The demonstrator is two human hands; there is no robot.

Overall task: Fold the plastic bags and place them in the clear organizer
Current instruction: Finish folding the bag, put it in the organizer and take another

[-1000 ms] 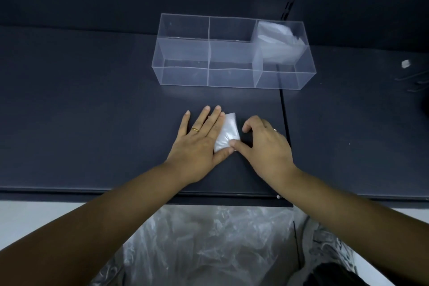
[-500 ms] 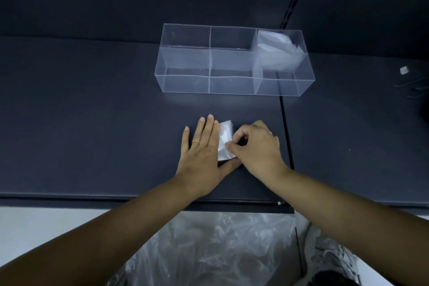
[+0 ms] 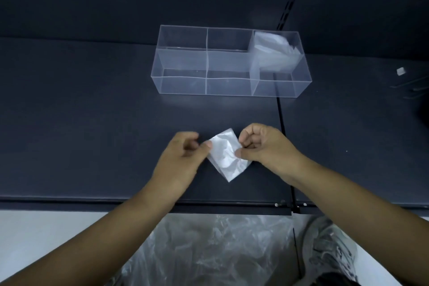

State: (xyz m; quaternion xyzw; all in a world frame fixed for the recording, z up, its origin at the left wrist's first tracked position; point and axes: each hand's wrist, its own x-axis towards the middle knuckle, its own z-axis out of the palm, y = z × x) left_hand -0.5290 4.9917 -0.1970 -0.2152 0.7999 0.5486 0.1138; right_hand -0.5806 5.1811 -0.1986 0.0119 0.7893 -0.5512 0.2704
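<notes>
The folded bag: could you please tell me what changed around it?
The left grip rose from pressing flat and now pinches the folded bag at its left edge; the right grip still pinches the right. The bag turned cornerwise. The clear organizer is unchanged.

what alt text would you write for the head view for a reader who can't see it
A person's left hand and right hand pinch opposite sides of a small folded plastic bag at a dark table. Behind it stands a clear organizer with white plastic bags in its right-end compartment; loose plastic lies below the table's near edge.
</notes>
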